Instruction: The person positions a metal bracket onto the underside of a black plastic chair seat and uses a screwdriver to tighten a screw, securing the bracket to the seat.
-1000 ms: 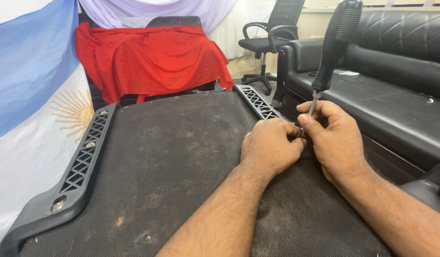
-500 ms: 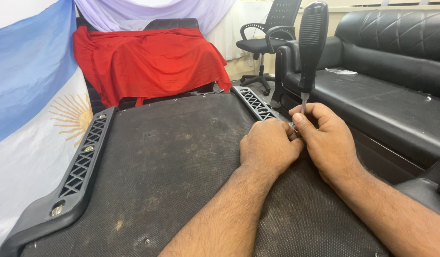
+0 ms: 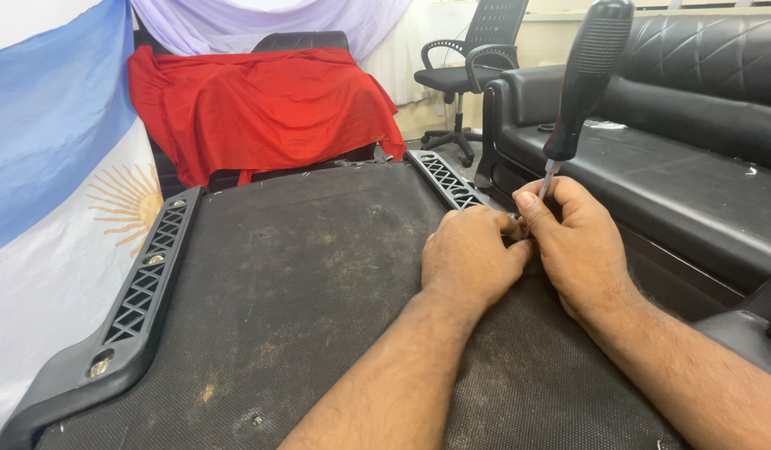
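A large dark mesh-covered panel (image 3: pixel 302 283) lies flat in front of me, with black plastic lattice rails along its left edge (image 3: pixel 148 279) and right edge (image 3: pixel 448 179). Both my hands meet at the right rail. My right hand (image 3: pixel 577 246) pinches the thin metal shaft of a screwdriver (image 3: pixel 587 79), whose black ribbed handle stands free above and leans to the right. My left hand (image 3: pixel 473 258) is curled tight beside it, fingertips pressed to the shaft's lower end. The tip and whatever it touches are hidden by my fingers.
A black leather sofa (image 3: pixel 693 167) runs close along the panel's right side. A chair draped in red cloth (image 3: pixel 260 108) stands at the far end, and a black office chair (image 3: pixel 473 75) behind it. A blue-and-white flag with a sun (image 3: pixel 60 192) hangs on the left.
The screwdriver handle stood nearly upright half a second ago and now leans right again. Both hands stay together at the same spot on the right rail.
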